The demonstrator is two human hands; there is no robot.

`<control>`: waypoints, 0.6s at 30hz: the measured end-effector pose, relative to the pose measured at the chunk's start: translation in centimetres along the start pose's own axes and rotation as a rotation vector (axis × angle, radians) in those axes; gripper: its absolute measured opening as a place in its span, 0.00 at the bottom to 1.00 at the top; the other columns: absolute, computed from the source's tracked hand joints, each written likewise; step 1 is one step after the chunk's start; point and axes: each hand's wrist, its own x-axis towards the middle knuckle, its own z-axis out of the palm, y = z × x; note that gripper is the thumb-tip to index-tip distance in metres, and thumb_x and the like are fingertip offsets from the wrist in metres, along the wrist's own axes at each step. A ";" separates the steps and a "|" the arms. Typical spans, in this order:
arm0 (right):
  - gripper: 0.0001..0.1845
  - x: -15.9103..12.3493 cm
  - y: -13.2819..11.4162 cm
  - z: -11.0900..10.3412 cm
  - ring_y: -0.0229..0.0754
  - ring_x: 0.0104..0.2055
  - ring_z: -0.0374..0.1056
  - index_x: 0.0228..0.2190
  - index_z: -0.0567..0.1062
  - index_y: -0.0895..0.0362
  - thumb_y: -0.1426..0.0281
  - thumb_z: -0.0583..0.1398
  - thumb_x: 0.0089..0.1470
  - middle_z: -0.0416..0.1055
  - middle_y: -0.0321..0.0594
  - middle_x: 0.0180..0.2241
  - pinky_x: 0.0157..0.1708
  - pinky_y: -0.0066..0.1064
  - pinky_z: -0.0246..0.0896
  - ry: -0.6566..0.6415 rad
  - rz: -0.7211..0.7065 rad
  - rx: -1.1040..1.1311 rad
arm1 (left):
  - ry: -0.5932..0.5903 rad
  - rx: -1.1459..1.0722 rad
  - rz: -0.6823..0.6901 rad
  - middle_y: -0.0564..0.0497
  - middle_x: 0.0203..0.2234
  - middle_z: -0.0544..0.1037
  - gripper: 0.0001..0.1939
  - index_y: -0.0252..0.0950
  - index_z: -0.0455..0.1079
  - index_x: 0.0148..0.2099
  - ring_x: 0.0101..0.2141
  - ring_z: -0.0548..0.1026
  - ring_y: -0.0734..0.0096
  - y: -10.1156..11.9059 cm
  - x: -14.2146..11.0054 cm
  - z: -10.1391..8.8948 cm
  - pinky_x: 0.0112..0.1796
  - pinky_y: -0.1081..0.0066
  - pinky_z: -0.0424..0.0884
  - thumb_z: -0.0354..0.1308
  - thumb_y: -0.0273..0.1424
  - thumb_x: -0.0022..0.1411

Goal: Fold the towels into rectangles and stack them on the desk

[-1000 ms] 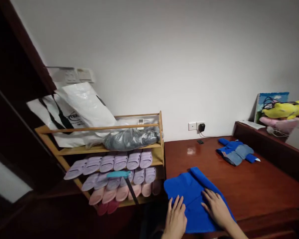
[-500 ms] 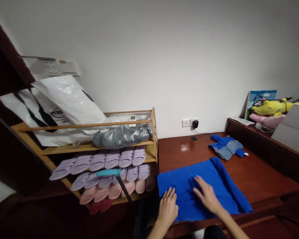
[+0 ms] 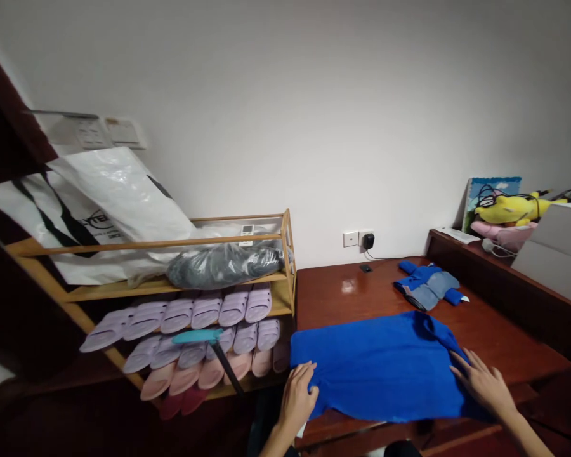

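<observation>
A blue cloth (image 3: 375,365) lies spread along the front of the reddish-brown table, its far right corner rumpled. At its left edge my left hand (image 3: 297,390) has its fingers and thumb closed on the fabric, and creases run out from that spot. My right hand (image 3: 488,384) rests on the right end with fingers stretched and apart. Below my left hand a small white tag (image 3: 301,430) pokes out. Farther back on the table is a folded bundle of blue and grey-blue cloth (image 3: 431,284), touched by neither hand.
Left of the table (image 3: 328,298) stands a wooden rack (image 3: 285,254) with white bags (image 3: 124,197), a plastic-wrapped dark bundle (image 3: 228,263) and rows of slippers (image 3: 207,309). A teal-topped stick (image 3: 197,336) leans before it. A raised ledge at right carries a yellow plush toy (image 3: 509,208).
My right hand has slid from the cloth's middle to its right end. My left hand has moved slightly left to the edge. The cloth's right side has shifted, and the view has turned a little.
</observation>
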 end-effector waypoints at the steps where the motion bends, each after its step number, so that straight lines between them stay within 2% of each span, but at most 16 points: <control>1: 0.30 0.3 1.6 0.1 0.51 0.65 0.45 0.58 0.60 0.46 0.54 0.47 0.55 0.54 0.43 0.62 0.56 0.55 0.45 -0.021 0.082 -0.042 | -0.005 0.015 -0.008 0.48 0.46 0.77 0.27 0.37 0.71 0.49 0.48 0.73 0.61 -0.1 0.0 0.2 0.50 0.58 0.70 0.48 0.20 0.46; 3: 0.27 1.1 2.9 -0.3 0.54 0.63 0.50 0.55 0.65 0.49 0.58 0.46 0.55 0.59 0.48 0.59 0.54 0.56 0.47 -0.026 0.247 -0.095 | -0.023 0.063 -0.048 0.47 0.46 0.77 0.26 0.37 0.71 0.49 0.48 0.72 0.59 0.0 0.1 0.5 0.51 0.56 0.69 0.49 0.21 0.47; 4: 0.26 1.5 2.6 -0.6 0.55 0.62 0.52 0.54 0.67 0.53 0.61 0.45 0.56 0.60 0.52 0.59 0.53 0.56 0.48 0.003 0.299 -0.110 | -0.034 0.086 -0.069 0.47 0.47 0.76 0.27 0.37 0.71 0.50 0.49 0.72 0.59 0.1 0.1 0.6 0.52 0.56 0.68 0.49 0.21 0.47; 6: 0.27 2.1 -0.4 -1.5 0.56 0.61 0.53 0.53 0.67 0.59 0.66 0.43 0.57 0.57 0.57 0.59 0.53 0.53 0.49 0.110 0.297 -0.105 | -0.051 0.111 -0.078 0.46 0.53 0.72 0.32 0.36 0.65 0.56 0.54 0.68 0.60 0.6 0.3 0.5 0.54 0.57 0.65 0.47 0.19 0.46; 8: 0.28 2.3 -5.3 -2.3 0.55 0.62 0.51 0.55 0.63 0.63 0.65 0.42 0.58 0.51 0.57 0.62 0.54 0.51 0.48 0.223 0.153 -0.029 | -0.073 0.116 -0.048 0.48 0.60 0.61 0.39 0.36 0.57 0.62 0.60 0.58 0.62 1.1 0.5 0.1 0.57 0.57 0.59 0.46 0.17 0.45; 10: 0.30 1.9 -10.7 -2.6 0.53 0.63 0.49 0.58 0.60 0.60 0.59 0.42 0.58 0.50 0.54 0.63 0.54 0.49 0.50 0.236 0.016 0.146 | -0.130 0.117 -0.017 0.50 0.64 0.52 0.42 0.38 0.53 0.64 0.63 0.49 0.63 1.6 0.7 -0.4 0.60 0.56 0.54 0.44 0.15 0.44; 12: 0.32 1.1 -14.6 -2.5 0.50 0.64 0.48 0.60 0.56 0.53 0.53 0.43 0.58 0.51 0.47 0.63 0.55 0.48 0.51 0.178 -0.128 0.325 | -0.206 0.113 -0.008 0.52 0.64 0.53 0.41 0.39 0.56 0.63 0.63 0.48 0.65 1.8 0.9 -0.8 0.60 0.54 0.53 0.43 0.15 0.44; 13: 0.32 0.7 -15.6 -2.3 0.48 0.64 0.47 0.60 0.54 0.49 0.51 0.43 0.57 0.52 0.43 0.63 0.56 0.48 0.50 0.144 -0.193 0.388 | -0.234 0.106 -0.008 0.51 0.63 0.55 0.40 0.39 0.58 0.62 0.62 0.50 0.65 1.8 0.9 -0.9 0.60 0.54 0.53 0.43 0.14 0.44; 15: 0.32 0.2 -15.4 -1.5 0.47 0.65 0.45 0.60 0.54 0.46 0.50 0.44 0.56 0.51 0.38 0.63 0.58 0.48 0.47 0.103 -0.268 0.447 | -0.239 0.082 -0.019 0.51 0.61 0.60 0.39 0.39 0.61 0.60 0.61 0.55 0.67 1.5 0.9 -1.0 0.60 0.55 0.54 0.42 0.14 0.45; 18: 0.32 0.1 -10.8 0.5 0.47 0.65 0.46 0.59 0.57 0.47 0.52 0.45 0.55 0.52 0.39 0.63 0.58 0.47 0.48 0.104 -0.204 0.422 | -0.169 0.019 -0.054 0.53 0.56 0.68 0.37 0.42 0.65 0.56 0.58 0.61 0.69 0.6 0.8 -0.7 0.59 0.56 0.59 0.41 0.13 0.46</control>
